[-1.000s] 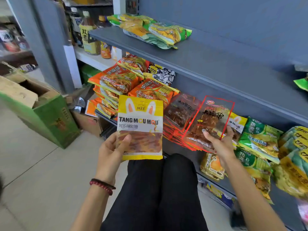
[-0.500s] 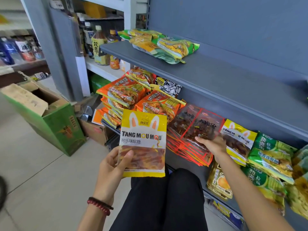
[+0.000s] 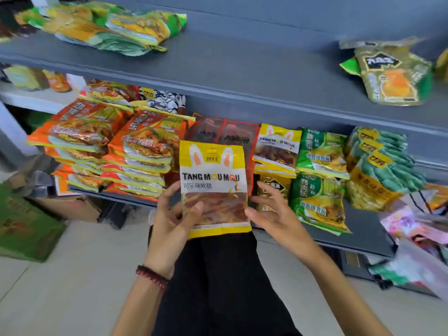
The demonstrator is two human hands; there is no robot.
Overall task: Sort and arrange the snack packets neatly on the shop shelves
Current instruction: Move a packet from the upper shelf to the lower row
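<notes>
My left hand (image 3: 169, 221) pinches the candy bag (image 3: 213, 175) low down and my right hand (image 3: 274, 214) is spread wide just beside it; it looks light and slippery, so grab its sides.

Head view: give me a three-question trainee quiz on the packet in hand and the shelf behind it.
1. True or false: the left hand grips the yellow TANG MOU MOU packet.
2. The matching packet on the lower shelf lies between: A) the dark red packets and the green packets; B) two glass jars; C) two tin cans.
3. Which wrist wears the bead bracelet?
Key: 1 true; 2 A; 3 left.
</notes>
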